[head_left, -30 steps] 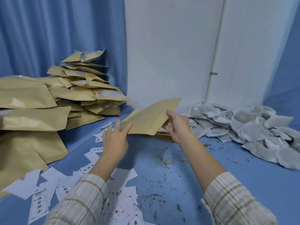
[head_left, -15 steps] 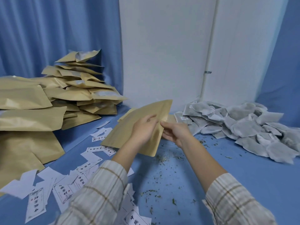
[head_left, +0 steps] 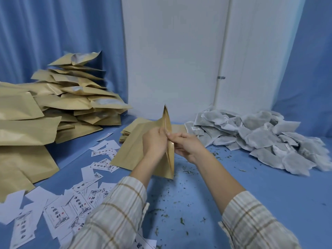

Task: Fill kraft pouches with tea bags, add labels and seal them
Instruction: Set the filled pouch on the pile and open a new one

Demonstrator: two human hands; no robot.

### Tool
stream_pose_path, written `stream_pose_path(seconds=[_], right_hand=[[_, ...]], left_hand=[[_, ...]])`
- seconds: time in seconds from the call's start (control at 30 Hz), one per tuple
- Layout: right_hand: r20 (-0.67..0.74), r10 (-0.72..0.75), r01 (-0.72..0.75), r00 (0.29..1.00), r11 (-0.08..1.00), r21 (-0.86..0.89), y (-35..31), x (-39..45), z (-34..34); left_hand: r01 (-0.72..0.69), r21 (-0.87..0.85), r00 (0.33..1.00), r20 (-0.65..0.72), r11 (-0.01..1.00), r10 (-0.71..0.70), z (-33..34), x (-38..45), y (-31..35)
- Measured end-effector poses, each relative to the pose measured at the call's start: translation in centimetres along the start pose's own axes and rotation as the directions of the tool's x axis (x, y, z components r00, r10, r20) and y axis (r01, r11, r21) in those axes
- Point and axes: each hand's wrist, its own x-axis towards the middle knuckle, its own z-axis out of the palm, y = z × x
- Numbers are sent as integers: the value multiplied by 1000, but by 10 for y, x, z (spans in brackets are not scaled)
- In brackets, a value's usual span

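Observation:
I hold one flat kraft pouch [head_left: 133, 151] above the middle of the blue table, turned so its mouth edge faces me and stands nearly upright. My left hand [head_left: 154, 141] grips the left side of the mouth. My right hand [head_left: 186, 145] pinches the right side, and the two layers are slightly parted. A small stack of empty pouches [head_left: 131, 128] lies just behind my hands. Grey tea bags [head_left: 260, 135] are heaped at the right. White printed labels [head_left: 75, 205] lie scattered at the front left.
A tall heap of kraft pouches [head_left: 71, 97] fills the left side, reaching the near left edge. Loose tea crumbs [head_left: 179, 200] speckle the blue table [head_left: 251, 194]. A white wall and blue curtains close off the back.
The pouch came toward me and swung from lying flat to edge-on. My left hand moved onto its mouth beside my right hand, and the layers have started to part.

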Motion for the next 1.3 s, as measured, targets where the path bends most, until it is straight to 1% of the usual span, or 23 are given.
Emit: stream_pose_path(seconds=[0.03, 0.07, 0.1, 0.13, 0.17, 0.2, 0.3, 0.4, 0.5, 0.53, 0.57, 0.63, 0.67, 0.73, 0.8, 0.83, 0.87, 0.9, 1.0, 1.1, 1.17, 1.23, 1.3], right_hand=[[-46, -61, 56, 997, 992, -110, 0, 0, 0], [-102, -176, 135, 979, 937, -322, 1, 0, 0], [-128, -331, 202, 935, 792, -576, 2, 1, 1], [-95, -468, 243, 879, 609, -755, 4, 1, 4], [-47, -544, 278, 838, 499, -821, 6, 0, 6], [-15, -575, 309, 818, 460, -832, 8, 0, 6], [-26, -582, 317, 812, 479, -818, 12, 5, 0], [-130, -551, 288, 824, 606, -742, 14, 8, -7], [-305, -460, 210, 834, 775, -596, 15, 12, -23], [-319, -454, 208, 832, 789, -579, 15, 12, -28], [-292, -468, 214, 834, 763, -610, 14, 12, -30], [-202, -511, 227, 835, 655, -721, 14, 13, -30], [-169, -550, 227, 818, 578, -784, 12, 14, -29], [-88, -671, 226, 736, 367, -903, 8, 13, -25], [101, -765, 323, 636, 145, -935, 2, 11, -25], [210, -777, 372, 594, 34, -927, 2, 11, -26], [283, -751, 401, 596, -26, -916, 1, 12, -27], [309, -702, 409, 642, -27, -912, -2, 13, -29], [278, -607, 413, 744, 91, -906, -12, 20, -37], [247, -488, 361, 837, 153, -920, -23, 26, -42], [247, -389, 350, 888, 220, -911, -28, 28, -42], [230, -323, 322, 918, 266, -909, -29, 30, -43], [185, -260, 255, 948, 272, -928, -31, 34, -43]], left_hand=[[-62, 89, 998, 25, 994, 60, 1, -1, -2], [-119, 168, 992, 56, 979, 111, 3, -3, -4], [-164, 228, 985, 86, 960, 148, 6, -5, -5], [-197, 268, 979, 104, 943, 175, 8, -7, -5], [-211, 278, 976, 107, 937, 188, 10, -7, -5], [-221, 273, 974, 110, 936, 198, 11, -7, -5], [-232, 257, 972, 107, 938, 211, 13, -7, -4], [-211, 244, 977, 82, 946, 197, 15, -5, -6], [-136, 114, 990, -32, 984, 140, 14, 1, -9], [-147, 105, 987, -46, 984, 152, 14, 2, -10], [-182, 153, 982, -24, 971, 188, 14, 3, -9], [-277, 306, 961, 80, 911, 266, 17, 4, -4], [-318, 382, 948, 128, 868, 291, 18, 5, 1], [-377, 519, 926, 218, 767, 308, 21, 3, 12], [-439, 593, 898, 275, 674, 343, 23, 0, 24], [-460, 602, 887, 284, 653, 364, 23, -2, 28], [-475, 611, 879, 291, 633, 378, 23, -3, 32], [-492, 614, 868, 291, 617, 402, 23, -5, 36], [-543, 635, 832, 321, 549, 452, 24, -8, 43], [-595, 623, 790, 333, 508, 515, 29, -9, 44], [-622, 581, 759, 281, 525, 587, 30, -7, 42], [-684, 538, 679, 223, 492, 700, 28, -5, 41], [-708, 514, 640, 178, 484, 747, 25, -4, 41]])
